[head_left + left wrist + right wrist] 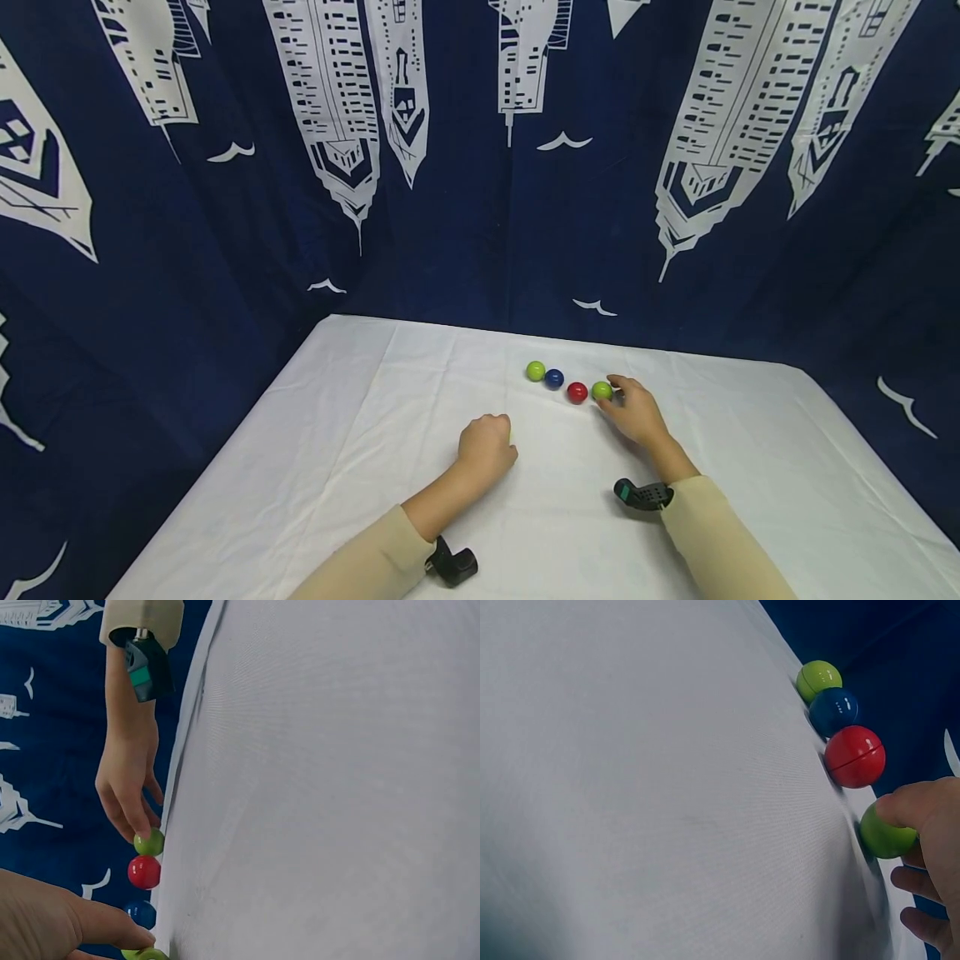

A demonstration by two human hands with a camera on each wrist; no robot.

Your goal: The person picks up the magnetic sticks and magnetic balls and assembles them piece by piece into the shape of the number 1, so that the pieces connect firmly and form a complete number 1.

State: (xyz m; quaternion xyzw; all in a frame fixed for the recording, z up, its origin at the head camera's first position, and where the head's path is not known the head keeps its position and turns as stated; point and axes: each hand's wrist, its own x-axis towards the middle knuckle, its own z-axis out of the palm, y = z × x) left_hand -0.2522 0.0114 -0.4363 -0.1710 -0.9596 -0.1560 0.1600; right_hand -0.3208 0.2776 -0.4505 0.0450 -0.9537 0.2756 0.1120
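Note:
Four balls stand in a slanting row on the white table: a green ball (pixel 536 371) at the left end, a blue ball (pixel 553 379), a red ball (pixel 577 392) and another green ball (pixel 602 391) at the right end. My right hand (pixel 636 412) grips that last green ball between thumb and fingers, as the right wrist view also shows (pixel 885 834). Nearer to me, my left hand (pixel 484 448) is curled round a light green ball (pixel 511 433), mostly hidden by the fingers. In the left wrist view its thumb (pixel 112 924) presses against light green.
A white cloth (pixel 375 467) covers the table. Behind it hangs a dark blue curtain (pixel 465 250) printed with white buildings and birds. A black camera (pixel 456 567) sits at the left wrist, another camera (pixel 643 495) at the right wrist.

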